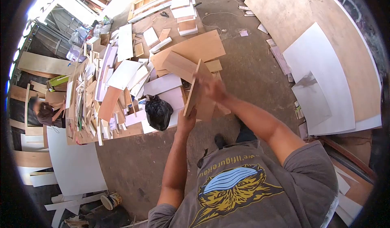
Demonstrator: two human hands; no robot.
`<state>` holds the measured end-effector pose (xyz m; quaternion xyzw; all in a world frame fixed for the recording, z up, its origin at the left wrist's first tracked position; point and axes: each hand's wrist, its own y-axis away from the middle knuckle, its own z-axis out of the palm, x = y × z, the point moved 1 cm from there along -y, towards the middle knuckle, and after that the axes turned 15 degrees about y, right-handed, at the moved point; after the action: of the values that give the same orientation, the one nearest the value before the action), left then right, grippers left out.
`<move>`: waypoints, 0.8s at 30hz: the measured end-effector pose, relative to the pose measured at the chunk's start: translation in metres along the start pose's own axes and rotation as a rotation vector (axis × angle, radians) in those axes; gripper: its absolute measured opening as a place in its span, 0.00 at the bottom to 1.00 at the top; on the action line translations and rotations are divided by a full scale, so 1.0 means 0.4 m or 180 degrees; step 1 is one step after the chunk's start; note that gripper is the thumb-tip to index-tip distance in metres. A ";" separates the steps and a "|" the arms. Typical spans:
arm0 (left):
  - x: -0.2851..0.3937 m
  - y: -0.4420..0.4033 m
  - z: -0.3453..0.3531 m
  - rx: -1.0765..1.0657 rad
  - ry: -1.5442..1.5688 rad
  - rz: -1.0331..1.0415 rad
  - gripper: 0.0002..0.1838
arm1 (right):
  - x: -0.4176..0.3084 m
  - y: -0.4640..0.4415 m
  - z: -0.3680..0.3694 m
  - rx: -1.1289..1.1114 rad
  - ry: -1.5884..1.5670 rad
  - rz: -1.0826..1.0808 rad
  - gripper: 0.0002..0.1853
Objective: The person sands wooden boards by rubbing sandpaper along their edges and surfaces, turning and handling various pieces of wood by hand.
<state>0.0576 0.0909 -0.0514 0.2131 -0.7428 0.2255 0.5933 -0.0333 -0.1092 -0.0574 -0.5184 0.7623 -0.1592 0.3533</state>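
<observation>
My left hand is closed around the near end of a wooden board, which is tilted up with its narrow edge toward me. Against the right face of this board is my right hand. Motion smears its fingers, so whether it holds anything is hidden. Beneath and beyond lie a brown plank and a wider light wooden panel. Left of my left hand, a black plastic bag sits at the edge of the wood pile.
White boards and scrap strips pile up on the left. Large panels lean at the right. Another person works at the far left. A bucket lies tipped on the floor, and a cable runs across it further back.
</observation>
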 end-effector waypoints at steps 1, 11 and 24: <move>0.004 0.000 -0.001 -0.0040 -0.0028 -0.0001 0.11 | 0.025 -0.048 -0.009 0.0121 -0.0171 0.0453 0.23; -0.007 0.001 -0.002 -0.0096 -0.0088 0.0008 0.13 | -0.059 0.019 -0.067 -0.0311 0.0178 -0.0472 0.26; -0.053 -0.003 -0.004 -0.0120 -0.0217 0.0104 0.09 | -0.146 0.004 -0.139 -0.0538 -0.0004 -0.0518 0.27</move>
<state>0.0640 0.0921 -0.0718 0.1973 -0.7701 0.2138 0.5678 -0.0612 -0.0628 0.0022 -0.6067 0.7281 -0.1222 0.2947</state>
